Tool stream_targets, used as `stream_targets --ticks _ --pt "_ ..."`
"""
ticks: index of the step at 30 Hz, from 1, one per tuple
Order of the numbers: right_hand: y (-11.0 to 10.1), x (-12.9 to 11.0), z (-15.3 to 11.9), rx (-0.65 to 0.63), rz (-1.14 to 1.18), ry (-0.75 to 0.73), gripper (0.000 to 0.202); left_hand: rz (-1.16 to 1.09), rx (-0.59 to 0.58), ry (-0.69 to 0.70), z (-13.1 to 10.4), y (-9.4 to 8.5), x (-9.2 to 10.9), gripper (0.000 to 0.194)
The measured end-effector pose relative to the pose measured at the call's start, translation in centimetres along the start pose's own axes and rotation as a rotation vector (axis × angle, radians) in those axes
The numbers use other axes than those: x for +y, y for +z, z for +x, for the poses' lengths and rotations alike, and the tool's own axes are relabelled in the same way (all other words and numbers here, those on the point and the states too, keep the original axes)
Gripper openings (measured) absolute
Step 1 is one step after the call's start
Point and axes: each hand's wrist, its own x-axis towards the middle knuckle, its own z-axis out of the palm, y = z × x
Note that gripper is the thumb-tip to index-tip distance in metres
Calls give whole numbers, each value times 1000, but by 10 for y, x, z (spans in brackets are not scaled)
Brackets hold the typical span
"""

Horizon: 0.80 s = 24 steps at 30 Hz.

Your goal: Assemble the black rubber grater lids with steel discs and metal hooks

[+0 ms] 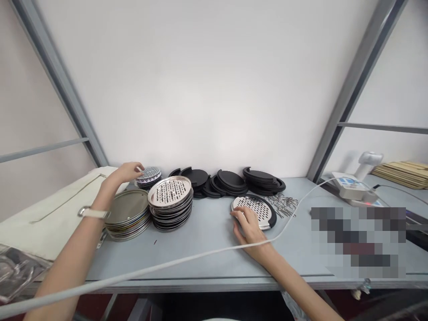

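My left hand [129, 172] reaches over the back left of the bench. Its slightly curled fingers are apart at the edge of a small stack of round perforated discs [150, 173]; whether they touch is hard to tell. My right hand [249, 227] closes on the left rim of a round metal grater plate [256, 208], which lies flat with a black crescent-shaped edge piece [273, 217] on its right side. Between my hands stands a tall stack of round metal grater plates [171, 191]. Nearer my left forearm is a stack of plain round metal plates [129, 207].
Black round holders [230, 180] lie in piles along the wall. Small metal wire pieces [284, 205] are scattered right of the grater plate. A white cable [187, 258] crosses in front. A white device [349, 185] and wooden boards [403, 174] stand at right; pale sheeting [56, 214] covers the left.
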Motion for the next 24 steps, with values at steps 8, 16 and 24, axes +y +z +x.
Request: stream_targets --ticks 8,16,24 --pt "-1 4 -5 -45 52 92 22 102 -213 -1 38 12 -19 42" --pt "5 8 -6 -58 79 102 19 13 -382 -3 25 4 -34 34" --pt "3 7 -5 -62 90 87 19 -67 -16 -2 1 3 -27 12"
